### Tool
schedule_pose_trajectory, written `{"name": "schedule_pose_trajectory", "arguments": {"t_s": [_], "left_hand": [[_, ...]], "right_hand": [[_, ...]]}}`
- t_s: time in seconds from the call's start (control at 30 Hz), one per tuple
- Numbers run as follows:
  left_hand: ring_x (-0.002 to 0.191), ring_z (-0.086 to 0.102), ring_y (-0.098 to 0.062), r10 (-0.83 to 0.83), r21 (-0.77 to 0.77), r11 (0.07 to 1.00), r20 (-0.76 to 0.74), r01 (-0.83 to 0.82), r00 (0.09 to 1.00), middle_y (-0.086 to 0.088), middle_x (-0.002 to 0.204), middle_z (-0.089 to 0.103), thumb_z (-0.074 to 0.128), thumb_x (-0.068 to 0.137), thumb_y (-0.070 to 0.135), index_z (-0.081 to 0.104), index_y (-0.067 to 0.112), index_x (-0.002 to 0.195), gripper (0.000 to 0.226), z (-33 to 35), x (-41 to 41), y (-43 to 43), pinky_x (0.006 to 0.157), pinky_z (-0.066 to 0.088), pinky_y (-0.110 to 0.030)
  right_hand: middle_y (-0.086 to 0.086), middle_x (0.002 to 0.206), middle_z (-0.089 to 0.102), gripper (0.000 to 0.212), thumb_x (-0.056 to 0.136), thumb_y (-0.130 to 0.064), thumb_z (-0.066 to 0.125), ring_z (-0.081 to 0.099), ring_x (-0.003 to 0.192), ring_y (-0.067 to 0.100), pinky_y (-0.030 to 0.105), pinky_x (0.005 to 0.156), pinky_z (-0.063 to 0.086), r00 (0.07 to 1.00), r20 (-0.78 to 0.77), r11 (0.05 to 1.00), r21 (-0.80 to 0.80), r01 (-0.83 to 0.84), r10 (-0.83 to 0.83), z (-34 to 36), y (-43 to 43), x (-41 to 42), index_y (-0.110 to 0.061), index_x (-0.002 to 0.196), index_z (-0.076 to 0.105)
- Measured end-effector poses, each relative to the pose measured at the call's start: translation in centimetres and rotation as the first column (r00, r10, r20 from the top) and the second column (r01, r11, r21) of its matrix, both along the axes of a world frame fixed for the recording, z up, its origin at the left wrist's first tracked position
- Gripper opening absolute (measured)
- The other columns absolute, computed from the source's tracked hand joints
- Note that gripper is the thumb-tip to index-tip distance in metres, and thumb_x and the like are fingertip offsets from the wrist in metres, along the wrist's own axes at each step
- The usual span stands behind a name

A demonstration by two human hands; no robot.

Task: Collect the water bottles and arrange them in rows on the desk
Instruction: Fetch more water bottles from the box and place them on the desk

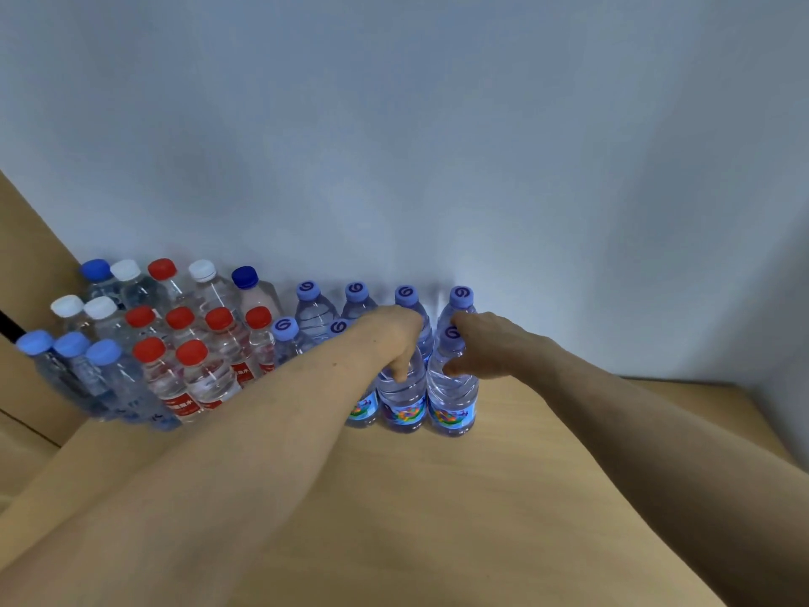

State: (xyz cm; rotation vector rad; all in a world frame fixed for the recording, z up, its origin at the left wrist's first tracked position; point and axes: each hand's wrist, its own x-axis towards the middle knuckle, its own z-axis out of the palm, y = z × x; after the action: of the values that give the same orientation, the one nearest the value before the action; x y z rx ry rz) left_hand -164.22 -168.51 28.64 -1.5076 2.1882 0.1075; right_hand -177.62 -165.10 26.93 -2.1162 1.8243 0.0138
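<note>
Step in hand: seating two purple-capped bottles side by side at the right end of the front row.

- The left hand (392, 339) is reaching over the left bottle (403, 400), covering its cap. Its fingers (399, 370) are curling down over the bottle's shoulder and gripping it.
- The right hand (494, 343) is holding the right bottle (453, 400) just under the cap. Its fingers (455, 368) are wrapping round the neck from the right side.
- Both bottles are standing on the desk (437, 497), touching or nearly touching each other. They are just in front of the back row (357, 293) of matching bottles along the wall (437, 124).
- The red-capped bottles (192, 374) are filling the block further left.

Orientation: each bottle's long axis is running vertically, cap up and base down, with the printed label facing the camera. Neither bottle is showing a clear tilt.

How to do it well (judgement):
- Keep the grip high but light. These thin bottles are likely to dent and rock if squeezed.
- Press each base flat before letting go, and line the labels' front edge up with the neighbour on the left.
- Release by opening the fingers straight upward, not dragging sideways, since a bumped cap could topple the packed row behind.
- Whether the bases are fully down is not certain from this angle.
</note>
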Motion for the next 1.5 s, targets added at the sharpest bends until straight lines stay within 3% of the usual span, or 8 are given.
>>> {"name": "schedule_pose_trajectory", "arguments": {"t_s": [0.17,0.3,0.47,0.73,0.93,1.1,1.37,1.5], "left_hand": [[0.075,0.053,-0.021,-0.011,-0.011,1.000,0.022,0.012,1.000,-0.002,0.064,0.046,0.076,0.080,0.022,0.043,0.012,0.064,0.037,0.0,-0.4,-0.2,0.067,0.046,-0.030],[0.077,0.052,-0.021,-0.015,-0.030,0.999,0.015,0.016,1.000,-0.001,0.071,0.047,0.074,0.079,0.021,0.050,0.012,0.090,0.027,-0.4,-0.4,0.2,0.066,0.045,-0.031],[0.099,0.056,-0.026,-0.013,-0.065,0.998,-0.055,0.009,0.998,-0.003,0.109,0.049,0.078,0.073,0.029,0.042,0.016,0.124,0.064,0.0,0.3,1.0,0.067,0.042,-0.035],[0.113,0.052,-0.027,0.040,-0.127,0.991,-0.016,-0.041,0.999,-0.008,0.124,0.053,0.079,0.071,0.038,0.042,0.016,0.134,0.076,1.8,6.0,0.0,0.083,0.048,-0.038],[0.113,0.055,-0.032,0.022,-0.132,0.991,-0.032,-0.027,0.999,-0.012,0.124,0.051,0.070,0.081,0.022,0.039,0.012,0.132,0.061,-0.9,8.1,0.1,0.077,0.044,-0.037],[0.115,0.055,-0.033,-0.025,-0.180,0.984,-0.075,0.011,0.997,-0.014,0.125,0.053,0.063,0.086,0.012,0.044,0.008,0.128,0.047,-1.4,8.3,-0.1,0.083,0.046,-0.038],[0.127,0.042,-0.029,-0.128,-0.261,0.957,0.019,0.129,0.992,-0.010,0.134,0.043,0.071,0.080,0.028,0.037,0.014,0.138,0.069,0.0,6.7,0.5,0.098,0.038,-0.040],[0.122,0.047,-0.030,-0.262,-0.282,0.932,-0.090,0.227,0.961,-0.008,0.136,0.042,0.070,0.079,0.030,0.030,0.022,0.141,0.075,-0.7,3.8,1.7,0.103,0.031,-0.046]], "right_hand": [[0.002,0.090,0.045,0.037,0.083,-0.033,0.068,0.045,0.080,0.022,0.021,0.050,0.027,0.998,0.045,0.999,-0.013,0.034,-0.033,-0.2,0.0,-0.3,-0.016,0.097,0.037],[0.004,0.095,0.049,0.045,0.084,-0.033,0.067,0.046,0.082,0.023,0.026,0.060,0.033,0.998,0.046,0.999,-0.005,0.043,-0.043,-0.4,0.3,-0.3,-0.012,0.115,0.043],[0.003,0.096,0.053,0.051,0.082,-0.035,0.068,0.055,0.066,0.020,0.027,0.055,0.042,0.995,0.036,0.993,0.076,0.094,-0.097,0.1,0.6,-0.3,-0.016,0.121,0.042],[0.007,0.116,0.056,0.078,0.079,-0.025,0.073,0.062,0.073,0.024,0.030,0.064,0.054,0.978,0.094,0.979,0.100,0.176,-0.186,0.8,0.8,-0.4,-0.020,0.142,0.028],[0.009,0.121,0.055,0.063,0.080,-0.025,0.071,0.056,0.102,0.029,0.031,0.075,0.043,0.971,0.051,0.971,0.066,0.228,-0.232,-0.5,0.7,2.3,-0.017,0.133,0.038],[0.008,0.116,0.057,0.054,0.080,-0.026,0.072,0.051,0.092,0.023,0.029,0.072,0.039,0.964,-0.005,0.963,0.057,0.265,-0.265,-0.3,0.6,2.7,-0.014,0.124,0.044],[0.012,0.119,0.056,0.059,0.082,-0.027,0.071,0.055,0.103,0.028,0.031,0.074,0.041,0.949,-0.023,0.947,0.061,0.316,-0.315,-0.4,0.9,3.4,-0.013,0.128,0.039],[0.010,0.118,0.056,0.055,0.082,-0.027,0.071,0.055,0.102,0.027,0.030,0.075,0.041,0.943,-0.044,0.940,0.079,0.332,-0.330,-0.2,0.7,3.6,-0.014,0.125,0.040]]}}
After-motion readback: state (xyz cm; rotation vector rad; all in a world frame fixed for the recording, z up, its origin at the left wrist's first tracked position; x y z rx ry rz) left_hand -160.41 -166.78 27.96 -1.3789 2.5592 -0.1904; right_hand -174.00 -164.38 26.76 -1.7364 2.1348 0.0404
